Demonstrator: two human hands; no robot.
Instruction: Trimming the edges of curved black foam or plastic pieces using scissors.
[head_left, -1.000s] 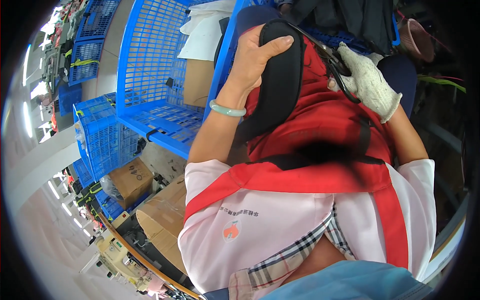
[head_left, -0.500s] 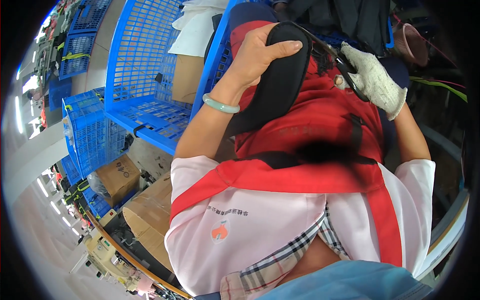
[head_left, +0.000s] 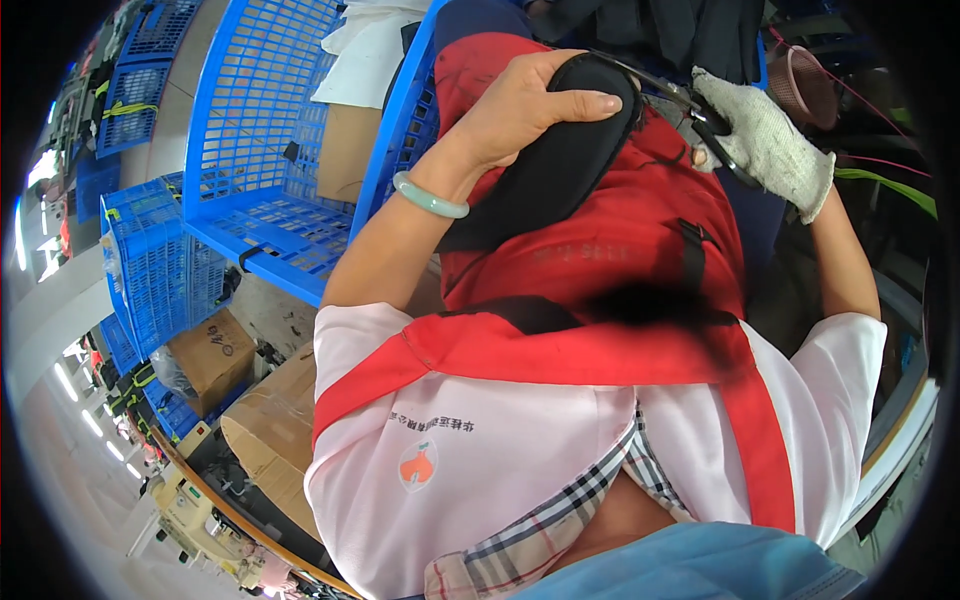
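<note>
Head view: bare left hand (head_left: pixel 520 110) grips soft black padded strap (head_left: pixel 560 150), fingers wrapped over; gloved right hand (head_left: pixel 765 140) closed on black scissors (head_left: pixel 700 120). Pad looks light, floppy: hold near cut.

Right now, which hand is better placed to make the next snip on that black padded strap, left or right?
Probably the right. The gloved right hand already holds the scissors, their blades close to the black padded strap. The bare left hand is wrapped over the strap, steadying it on the red bag.

Garment workshop: stacked blue plastic crates (head_left: pixel 250 150), cartons (head_left: pixel 205 350).
</note>
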